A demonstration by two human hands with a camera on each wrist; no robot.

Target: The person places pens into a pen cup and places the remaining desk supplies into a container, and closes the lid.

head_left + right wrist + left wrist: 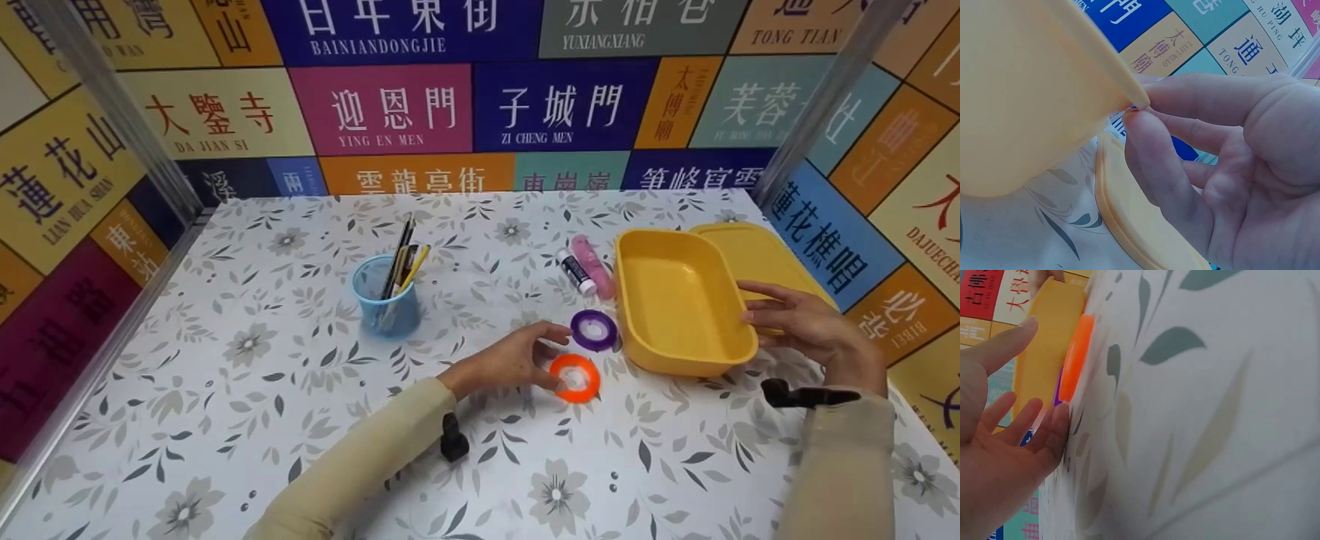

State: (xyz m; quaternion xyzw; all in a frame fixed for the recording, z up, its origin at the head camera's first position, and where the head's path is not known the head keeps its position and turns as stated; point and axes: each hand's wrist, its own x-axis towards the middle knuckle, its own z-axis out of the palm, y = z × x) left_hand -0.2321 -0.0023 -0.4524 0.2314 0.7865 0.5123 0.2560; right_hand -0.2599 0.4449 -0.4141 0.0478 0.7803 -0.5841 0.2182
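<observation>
My left hand [517, 358] is beside an orange ring [576, 379] that lies on the table and has a pale middle. In the left wrist view the thumb [1016, 334] is spread wide from the fingers, whose tips are close to the orange ring [1077, 360]. Just behind it lies a purple ring [594, 330] of the same kind. With my right hand [810, 330] I pinch the right rim of a yellow plastic box [679, 300]; thumb and forefinger meet at that edge in the right wrist view. The box has nothing inside.
A yellow lid [757, 251] lies behind and right of the box. Left of the box are a glue stick [576, 271] and a pink tube-like thing [591, 264]. A blue cup [386, 307] holding pens stands further left. Printed panels [382, 109] border the floral-covered table [247, 420].
</observation>
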